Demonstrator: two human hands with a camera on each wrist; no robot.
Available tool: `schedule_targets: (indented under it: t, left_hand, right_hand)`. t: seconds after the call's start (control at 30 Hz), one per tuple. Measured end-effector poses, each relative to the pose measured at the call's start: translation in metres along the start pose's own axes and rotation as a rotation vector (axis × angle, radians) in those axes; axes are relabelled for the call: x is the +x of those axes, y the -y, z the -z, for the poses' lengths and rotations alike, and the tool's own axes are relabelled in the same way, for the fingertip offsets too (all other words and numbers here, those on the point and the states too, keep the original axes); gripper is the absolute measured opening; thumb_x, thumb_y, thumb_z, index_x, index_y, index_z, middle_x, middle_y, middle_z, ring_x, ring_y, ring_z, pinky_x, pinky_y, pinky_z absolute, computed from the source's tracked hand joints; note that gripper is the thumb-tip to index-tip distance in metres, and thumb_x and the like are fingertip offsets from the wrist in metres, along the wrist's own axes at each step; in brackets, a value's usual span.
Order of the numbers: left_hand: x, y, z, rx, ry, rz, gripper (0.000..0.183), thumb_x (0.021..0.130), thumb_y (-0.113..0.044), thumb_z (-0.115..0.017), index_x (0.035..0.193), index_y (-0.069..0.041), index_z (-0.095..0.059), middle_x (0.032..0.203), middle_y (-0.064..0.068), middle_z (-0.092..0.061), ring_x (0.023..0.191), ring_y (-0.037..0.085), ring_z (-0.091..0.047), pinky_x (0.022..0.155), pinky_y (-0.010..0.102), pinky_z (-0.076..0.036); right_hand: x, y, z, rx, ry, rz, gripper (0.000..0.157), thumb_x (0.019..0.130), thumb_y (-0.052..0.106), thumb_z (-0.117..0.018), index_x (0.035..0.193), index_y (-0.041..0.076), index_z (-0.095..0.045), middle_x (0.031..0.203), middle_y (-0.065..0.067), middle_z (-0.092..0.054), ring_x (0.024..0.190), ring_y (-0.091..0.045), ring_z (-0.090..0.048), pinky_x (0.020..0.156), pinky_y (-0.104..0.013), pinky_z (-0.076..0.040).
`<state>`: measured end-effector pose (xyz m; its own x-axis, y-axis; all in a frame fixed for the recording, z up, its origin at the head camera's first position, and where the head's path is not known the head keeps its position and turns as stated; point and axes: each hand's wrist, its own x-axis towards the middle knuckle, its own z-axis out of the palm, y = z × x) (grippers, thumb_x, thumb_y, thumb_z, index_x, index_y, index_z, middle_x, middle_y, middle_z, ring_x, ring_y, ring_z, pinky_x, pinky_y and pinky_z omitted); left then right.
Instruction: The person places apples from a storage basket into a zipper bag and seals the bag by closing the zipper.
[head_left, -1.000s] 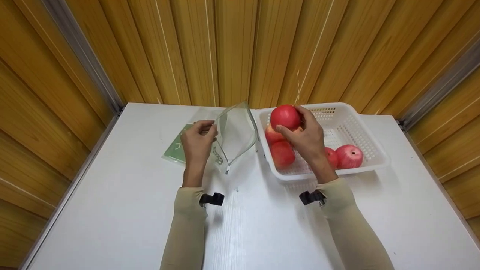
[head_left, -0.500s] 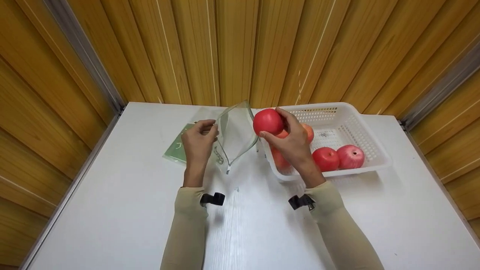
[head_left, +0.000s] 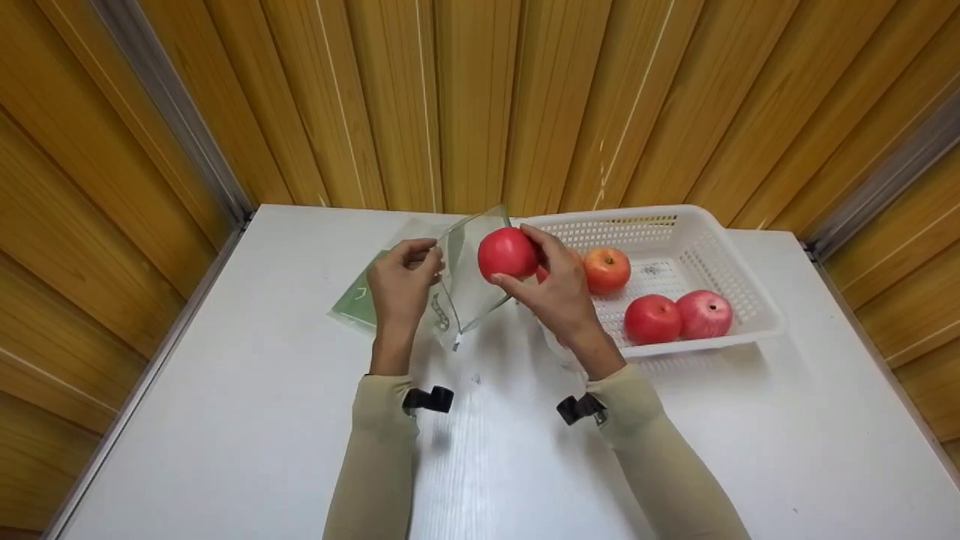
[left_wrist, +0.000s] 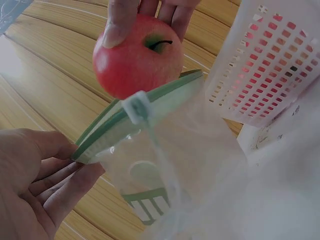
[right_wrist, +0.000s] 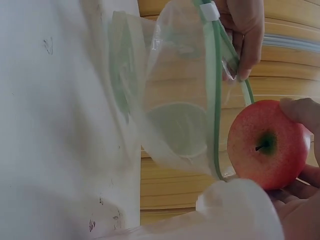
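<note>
A clear zip bag (left_wrist: 200, 150) with a green rim and a small white slider stands with its mouth spread. The left hand (head_left: 401, 289) pinches one corner of that rim between thumb and fingers. Gripped in the right hand (head_left: 559, 296) is a red apple (head_left: 508, 255), held right at the bag's mouth. In the left wrist view the apple (left_wrist: 137, 57) shows its stem, and its lower edge overlaps the green rim. The right wrist view has the apple (right_wrist: 270, 145) close beside the bag's opening (right_wrist: 214, 100).
To the right, a white perforated basket (head_left: 739, 277) holds several apples, including an orange-red one (head_left: 607, 271) and two red ones (head_left: 652, 319) near its front wall. A flat green-printed packet or bag part (head_left: 356, 296) lies left of the left hand. A wood-patterned wall (head_left: 472, 97) borders the white table (head_left: 247, 390).
The right hand has carried the red apple leftward from over the basket to the bag's mouth. The left hand stays almost still on the rim.
</note>
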<state>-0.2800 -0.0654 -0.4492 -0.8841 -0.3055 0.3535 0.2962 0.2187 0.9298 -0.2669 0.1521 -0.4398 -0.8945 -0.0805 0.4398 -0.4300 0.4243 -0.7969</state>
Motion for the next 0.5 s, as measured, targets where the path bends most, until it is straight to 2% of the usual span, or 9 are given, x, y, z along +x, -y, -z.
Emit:
schedule_targets:
  t: [0.1, 0.23, 0.5]
  left_hand:
    - [0.0, -0.001, 0.0, -0.027, 0.004, 0.001, 0.014, 0.095, -0.005, -0.076, 0.106, 0.002, -0.081, 0.088, 0.009, -0.078, 0.073, 0.021, -0.076, 0.062, 0.025, -0.062]
    - [-0.001, -0.003, -0.001, -0.069, 0.003, 0.017, 0.012, 0.095, -0.004, -0.077, 0.105, 0.001, -0.081, 0.087, 0.009, -0.078, 0.073, 0.02, -0.076, 0.063, 0.027, -0.062]
    - [-0.003, -0.007, -0.003, -0.129, 0.032, 0.033, 0.013, 0.096, -0.005, -0.076, 0.107, 0.001, -0.081, 0.089, 0.011, -0.078, 0.076, 0.023, -0.077, 0.064, 0.029, -0.063]
  right_hand:
    - [0.0, -0.001, -0.004, -0.063, 0.012, 0.025, 0.08, 0.085, 0.03, -0.093, 0.151, 0.004, -0.055, 0.145, -0.012, -0.061, 0.128, -0.026, -0.058, 0.106, -0.045, -0.053]
    - [0.001, -0.005, -0.008, -0.085, 0.029, 0.045, 0.08, 0.085, 0.03, -0.093, 0.151, 0.003, -0.055, 0.146, -0.012, -0.061, 0.129, -0.026, -0.058, 0.107, -0.043, -0.052]
    - [0.001, -0.011, -0.014, -0.122, 0.047, 0.046, 0.08, 0.085, 0.028, -0.092, 0.151, 0.003, -0.054, 0.147, -0.014, -0.06, 0.13, -0.03, -0.058, 0.107, -0.048, -0.052]
